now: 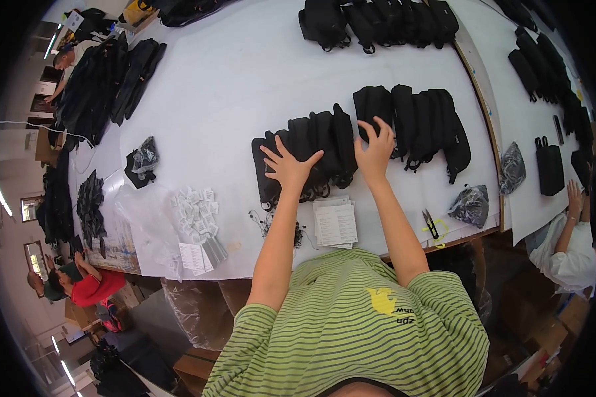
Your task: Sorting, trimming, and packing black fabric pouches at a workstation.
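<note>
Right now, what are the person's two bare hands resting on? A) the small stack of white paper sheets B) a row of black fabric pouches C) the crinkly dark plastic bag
B: the left hand and right hand both lie flat on the row of black fabric pouches on the white table.

Black pouches on a white table

Black pouches [324,149] lie on the white table [245,73]; the shirt [357,324] is green with dark stripes and 1 yellow print, the paper slips [336,223] white, the snips [432,225] yellow-handled.
</note>
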`<state>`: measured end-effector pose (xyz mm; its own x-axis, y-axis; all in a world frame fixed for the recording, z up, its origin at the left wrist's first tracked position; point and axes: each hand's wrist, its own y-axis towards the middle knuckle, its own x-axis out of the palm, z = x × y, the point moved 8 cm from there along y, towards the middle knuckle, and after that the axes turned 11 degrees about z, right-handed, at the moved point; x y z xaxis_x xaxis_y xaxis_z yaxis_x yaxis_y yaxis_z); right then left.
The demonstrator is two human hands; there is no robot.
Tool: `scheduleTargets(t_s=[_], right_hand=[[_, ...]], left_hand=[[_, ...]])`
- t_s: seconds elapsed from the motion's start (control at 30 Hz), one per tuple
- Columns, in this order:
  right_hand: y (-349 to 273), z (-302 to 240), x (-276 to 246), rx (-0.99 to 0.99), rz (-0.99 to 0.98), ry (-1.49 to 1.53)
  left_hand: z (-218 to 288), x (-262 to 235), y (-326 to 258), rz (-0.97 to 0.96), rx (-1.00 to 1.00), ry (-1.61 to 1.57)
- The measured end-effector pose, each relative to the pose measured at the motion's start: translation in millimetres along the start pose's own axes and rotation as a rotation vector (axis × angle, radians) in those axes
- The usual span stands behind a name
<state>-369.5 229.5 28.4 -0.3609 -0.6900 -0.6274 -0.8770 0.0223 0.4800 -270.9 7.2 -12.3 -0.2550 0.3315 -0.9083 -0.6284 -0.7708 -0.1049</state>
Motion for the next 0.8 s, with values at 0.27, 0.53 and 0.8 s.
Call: scheduleTargets(t_s=[0.27, 0.53, 0.8], right_hand=[[26, 53, 24, 0.081, -0.311, -0.336], [-1, 47, -12, 0.088, -0.311, 0.183], [6, 107, -17, 0.509, -0.026, 0.714]], left_hand=[[6, 4, -1, -0.020, 0.008, 0.001], [4, 2, 0, -0.001, 0.008, -0.001], [10, 4, -2, -0.017, 0.020, 0.001]])
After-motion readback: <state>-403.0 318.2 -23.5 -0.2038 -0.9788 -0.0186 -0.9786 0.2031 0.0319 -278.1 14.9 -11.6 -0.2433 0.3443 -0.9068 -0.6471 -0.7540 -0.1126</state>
